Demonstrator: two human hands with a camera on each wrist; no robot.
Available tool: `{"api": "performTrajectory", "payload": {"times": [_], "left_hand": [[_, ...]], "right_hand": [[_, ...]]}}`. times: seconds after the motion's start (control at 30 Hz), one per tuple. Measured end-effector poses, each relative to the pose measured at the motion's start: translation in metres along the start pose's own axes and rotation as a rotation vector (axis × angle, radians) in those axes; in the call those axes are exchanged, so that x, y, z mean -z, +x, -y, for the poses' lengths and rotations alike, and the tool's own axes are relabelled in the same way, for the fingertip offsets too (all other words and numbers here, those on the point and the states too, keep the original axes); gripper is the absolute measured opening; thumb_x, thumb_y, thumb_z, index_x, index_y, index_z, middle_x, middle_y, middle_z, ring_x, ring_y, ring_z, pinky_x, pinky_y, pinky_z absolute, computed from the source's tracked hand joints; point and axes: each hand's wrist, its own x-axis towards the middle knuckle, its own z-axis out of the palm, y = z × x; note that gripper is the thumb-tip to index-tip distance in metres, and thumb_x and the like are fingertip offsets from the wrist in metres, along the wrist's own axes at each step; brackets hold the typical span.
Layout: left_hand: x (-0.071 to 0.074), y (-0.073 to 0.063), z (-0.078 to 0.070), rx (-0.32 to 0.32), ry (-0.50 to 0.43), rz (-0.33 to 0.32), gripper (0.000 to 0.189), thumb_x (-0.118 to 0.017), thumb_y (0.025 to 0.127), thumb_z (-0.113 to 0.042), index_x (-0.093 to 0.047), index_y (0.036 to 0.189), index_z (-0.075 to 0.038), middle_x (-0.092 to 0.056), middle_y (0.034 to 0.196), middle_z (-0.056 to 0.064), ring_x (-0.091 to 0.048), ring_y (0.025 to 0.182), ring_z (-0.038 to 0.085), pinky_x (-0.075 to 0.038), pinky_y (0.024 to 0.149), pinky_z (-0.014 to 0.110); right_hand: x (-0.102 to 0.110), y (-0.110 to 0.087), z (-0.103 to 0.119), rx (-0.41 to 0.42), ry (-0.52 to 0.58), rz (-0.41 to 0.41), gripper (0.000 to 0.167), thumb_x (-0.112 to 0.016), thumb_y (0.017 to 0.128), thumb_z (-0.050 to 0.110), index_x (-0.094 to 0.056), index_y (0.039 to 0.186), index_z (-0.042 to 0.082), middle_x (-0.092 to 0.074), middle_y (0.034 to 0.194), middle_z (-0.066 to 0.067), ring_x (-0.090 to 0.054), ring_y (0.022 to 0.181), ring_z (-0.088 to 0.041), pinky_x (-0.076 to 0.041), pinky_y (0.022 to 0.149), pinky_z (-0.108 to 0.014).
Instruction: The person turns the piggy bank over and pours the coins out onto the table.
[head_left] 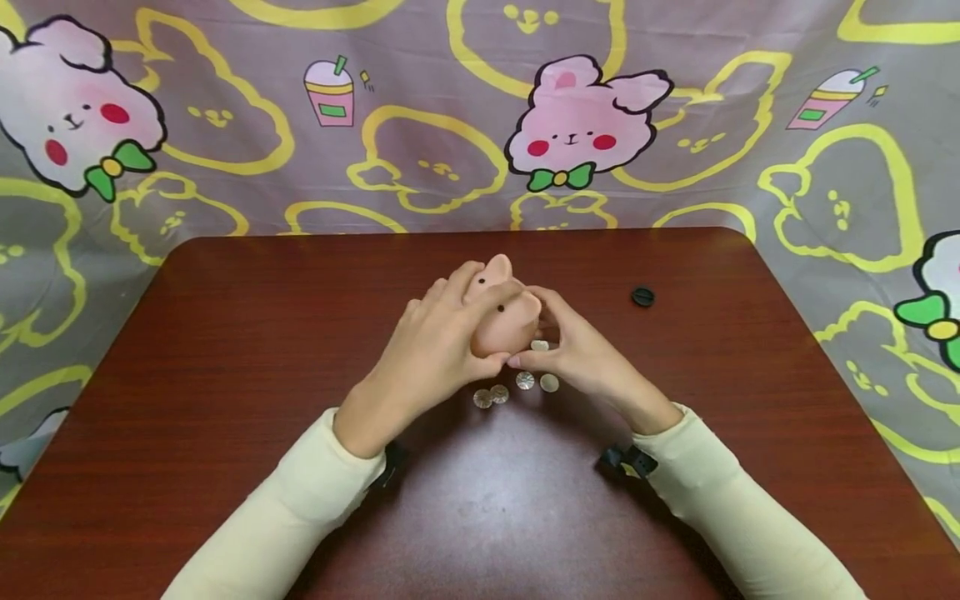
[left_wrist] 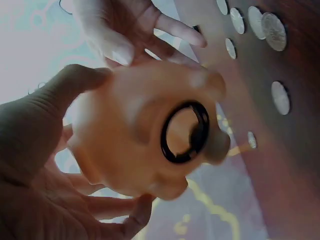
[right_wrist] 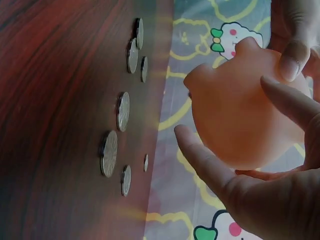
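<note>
A pink piggy bank (head_left: 510,329) is held above the table, its face and ears visible in the head view. My left hand (head_left: 438,333) grips it from the left, fingers over its head and thumb low on its side. On the other side my right hand (head_left: 581,346) holds it between thumb and fingers, the index finger (right_wrist: 205,160) standing off the surface. In the left wrist view the underside shows a round hole rimmed by a black ring (left_wrist: 165,135). Several silver coins (head_left: 525,381) lie on the table beneath and in front.
A small black round plug (head_left: 642,297) lies on the brown wooden table (head_left: 262,350), right of the hands. Behind the table's far edge hangs a patterned cloth (head_left: 435,75) with cartoon rabbits.
</note>
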Motion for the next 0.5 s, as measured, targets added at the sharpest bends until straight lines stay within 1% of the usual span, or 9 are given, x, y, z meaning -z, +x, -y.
{"api": "performTrajectory", "payload": {"times": [0.07,0.13,0.2,0.3,0.37,0.4,0.43,0.47,0.5], "left_hand": [[-0.001,0.000,0.006,0.023,-0.111,-0.005,0.074,-0.092,0.079,-0.031,-0.059,0.145,-0.028,-0.054,0.144,0.007,-0.063,0.114,0.030,-0.058,0.081,0.054],[-0.002,0.000,0.012,0.048,-0.247,-0.012,0.074,-0.092,0.079,-0.029,-0.059,0.145,-0.027,-0.054,0.143,0.004,-0.062,0.118,0.026,-0.058,0.088,0.052],[-0.003,0.001,0.018,0.066,-0.391,-0.021,0.073,-0.092,0.080,-0.026,-0.059,0.145,-0.025,-0.055,0.144,0.002,-0.060,0.123,0.022,-0.057,0.095,0.049],[-0.008,0.003,0.025,0.066,-0.551,-0.041,0.071,-0.091,0.082,-0.022,-0.058,0.145,-0.021,-0.054,0.148,0.001,-0.054,0.132,0.019,-0.051,0.107,0.044],[-0.012,0.004,0.028,0.044,-0.599,-0.052,0.072,-0.091,0.082,-0.018,-0.057,0.145,-0.018,-0.053,0.152,0.003,-0.049,0.140,0.019,-0.046,0.114,0.043],[-0.013,0.005,0.029,0.027,-0.602,-0.055,0.073,-0.091,0.082,-0.017,-0.056,0.146,-0.017,-0.050,0.154,0.004,-0.046,0.143,0.019,-0.043,0.117,0.043],[-0.014,0.005,0.030,0.004,-0.592,-0.061,0.075,-0.091,0.082,-0.016,-0.055,0.147,-0.018,-0.048,0.157,0.005,-0.044,0.146,0.019,-0.041,0.119,0.043],[-0.016,0.005,0.031,-0.023,-0.573,-0.067,0.076,-0.091,0.082,-0.015,-0.054,0.148,-0.019,-0.044,0.159,0.006,-0.043,0.147,0.021,-0.041,0.119,0.045],[-0.017,0.005,0.032,-0.057,-0.546,-0.075,0.079,-0.091,0.081,-0.014,-0.052,0.149,-0.020,-0.041,0.161,0.008,-0.042,0.149,0.022,-0.043,0.118,0.045]], "right_hand": [[0.002,0.000,0.000,0.014,0.012,-0.002,0.087,-0.083,0.088,0.008,-0.035,0.159,0.021,-0.051,0.152,-0.006,-0.055,0.133,-0.024,-0.053,0.103,-0.043],[0.004,0.001,-0.001,0.024,0.061,0.012,0.088,-0.081,0.090,0.006,-0.033,0.161,0.023,-0.047,0.156,-0.005,-0.057,0.131,-0.023,-0.056,0.100,-0.045],[0.006,0.002,-0.001,0.020,0.145,0.029,0.089,-0.078,0.092,0.003,-0.030,0.163,0.026,-0.045,0.157,-0.006,-0.061,0.124,-0.022,-0.059,0.095,-0.043],[0.009,0.002,0.000,0.007,0.263,0.030,0.093,-0.076,0.093,0.001,-0.026,0.164,0.033,-0.043,0.158,-0.008,-0.067,0.113,-0.024,-0.062,0.084,-0.038],[0.009,0.001,0.000,0.033,0.276,-0.001,0.096,-0.078,0.091,0.001,-0.027,0.163,0.037,-0.042,0.160,-0.006,-0.064,0.116,-0.024,-0.062,0.087,-0.034],[0.010,0.001,0.001,0.064,0.251,-0.023,0.097,-0.079,0.090,0.001,-0.028,0.163,0.039,-0.041,0.160,-0.004,-0.063,0.119,-0.024,-0.061,0.087,-0.033],[0.010,0.000,0.002,0.107,0.202,-0.050,0.098,-0.081,0.088,0.002,-0.029,0.162,0.039,-0.040,0.161,-0.002,-0.061,0.122,-0.023,-0.060,0.088,-0.032],[0.009,-0.001,0.002,0.171,0.127,-0.084,0.099,-0.084,0.086,0.002,-0.031,0.162,0.038,-0.039,0.162,-0.001,-0.058,0.126,-0.023,-0.059,0.091,-0.030],[0.009,-0.002,0.003,0.256,0.021,-0.118,0.099,-0.086,0.084,0.002,-0.033,0.162,0.034,-0.038,0.163,-0.002,-0.054,0.132,-0.023,-0.056,0.097,-0.030]]}}
